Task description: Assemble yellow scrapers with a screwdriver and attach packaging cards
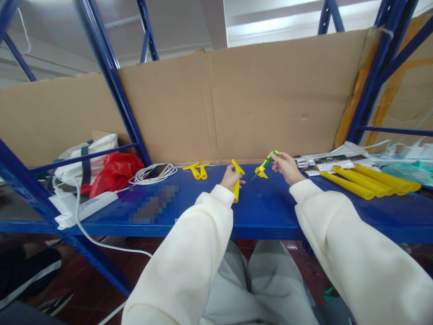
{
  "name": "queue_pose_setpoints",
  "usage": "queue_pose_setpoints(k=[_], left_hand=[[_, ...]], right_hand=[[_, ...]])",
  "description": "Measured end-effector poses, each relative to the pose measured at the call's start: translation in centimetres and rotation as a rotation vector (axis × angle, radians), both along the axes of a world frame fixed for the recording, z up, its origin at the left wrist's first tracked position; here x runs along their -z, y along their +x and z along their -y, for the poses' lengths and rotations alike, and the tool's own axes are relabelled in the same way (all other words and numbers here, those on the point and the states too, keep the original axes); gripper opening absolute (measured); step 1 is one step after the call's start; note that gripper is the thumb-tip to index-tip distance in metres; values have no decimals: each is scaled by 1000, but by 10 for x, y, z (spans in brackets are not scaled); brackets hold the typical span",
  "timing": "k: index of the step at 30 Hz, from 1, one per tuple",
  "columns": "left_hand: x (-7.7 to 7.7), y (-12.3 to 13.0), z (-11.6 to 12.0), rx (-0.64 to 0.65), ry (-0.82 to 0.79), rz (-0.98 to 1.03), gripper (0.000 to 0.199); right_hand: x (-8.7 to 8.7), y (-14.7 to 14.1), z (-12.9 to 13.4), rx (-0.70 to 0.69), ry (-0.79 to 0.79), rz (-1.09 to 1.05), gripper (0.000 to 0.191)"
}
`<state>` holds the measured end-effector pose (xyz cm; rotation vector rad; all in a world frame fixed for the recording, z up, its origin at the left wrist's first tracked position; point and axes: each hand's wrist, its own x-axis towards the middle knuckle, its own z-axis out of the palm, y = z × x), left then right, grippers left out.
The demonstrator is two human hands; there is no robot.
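Note:
My left hand [230, 177] is closed around a yellow T-shaped plastic piece [236, 196], held upright above the blue shelf [270, 216]. In my right hand [284, 167] is a screwdriver [269, 159] with a green and yellow handle, its thin shaft slanting down and left, apart from the T-shaped piece. Just behind that shaft shows a small yellow part [262, 173], partly covered by the screwdriver. Two more yellow T-shaped pieces [196, 172] rest at the back of the shelf, left of my hands.
Several yellow tubes [365, 183] lie at right beside packaged items [333, 161]. To the left are a coiled white cable [154, 174], a red plastic bag [118, 171] and a white power strip [91, 207]. Cardboard [264, 99] and blue posts [115, 85] stand behind.

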<state>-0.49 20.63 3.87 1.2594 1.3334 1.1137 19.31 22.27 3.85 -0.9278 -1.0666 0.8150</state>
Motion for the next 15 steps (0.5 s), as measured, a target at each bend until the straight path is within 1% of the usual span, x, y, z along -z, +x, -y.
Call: queue_pose_setpoints(k=[4, 9, 15], left_hand=[[2, 0, 0, 2, 36, -10, 53], [3, 0, -3, -52, 48, -13, 51], [6, -1, -6, -98, 82, -23, 49]], right_hand=[[1, 0, -1, -15, -9, 8, 38], [0, 0, 0, -17, -22, 23, 38], [-2, -2, 4, 0, -79, 36, 32]])
